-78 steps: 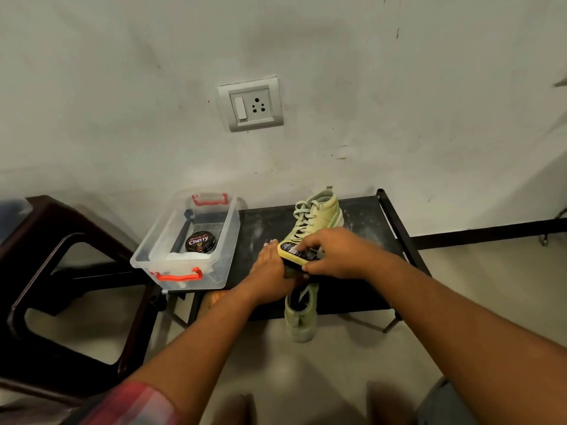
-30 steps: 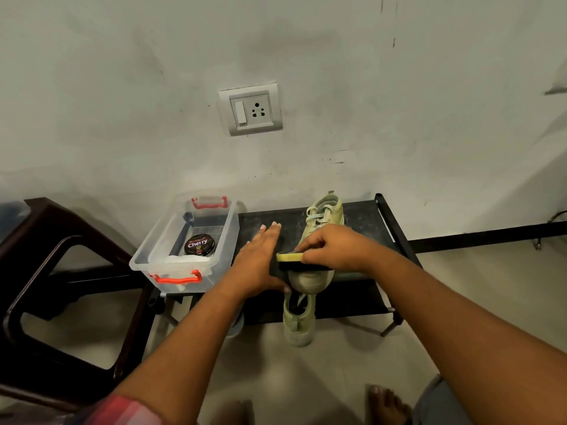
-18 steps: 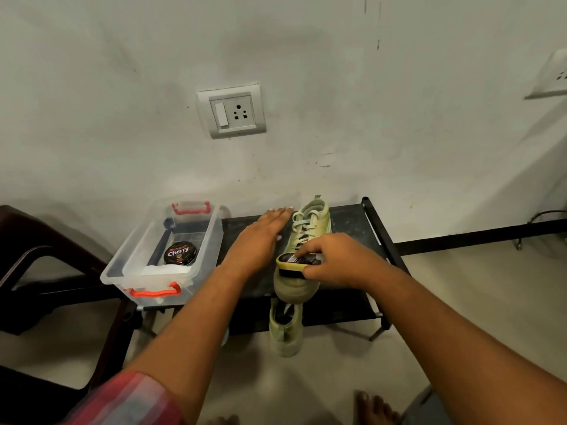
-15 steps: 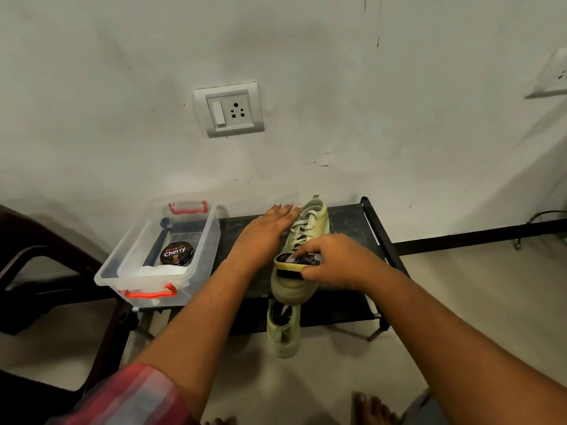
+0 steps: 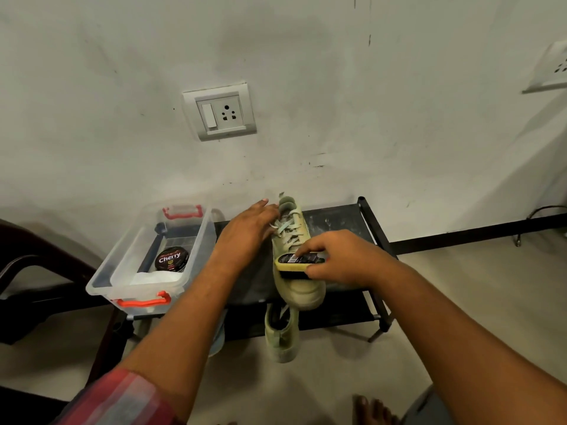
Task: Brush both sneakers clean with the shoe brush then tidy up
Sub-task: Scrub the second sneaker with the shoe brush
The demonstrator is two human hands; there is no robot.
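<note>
Down on the floor, half under the bench (image 5: 337,219): second sneaker (image 5: 280,335). Above, in the curled grip of the right hand (image 5: 340,259): brush (image 5: 299,262), bristles on the toe of the sneaker (image 5: 299,289) lying on the bench. Steadied at the laces by a flat left hand (image 5: 245,231), nothing gripped. Probably light and floppy; best held at the stiffer heel. Beyond, in the clear box (image 5: 129,250): tin (image 5: 171,258) reading "Cherry".

Home, prob. entry/utility corner: scuffed wall w/ socket (image 5: 219,112), low shoe rack (image 5: 372,228), bare floor.
</note>
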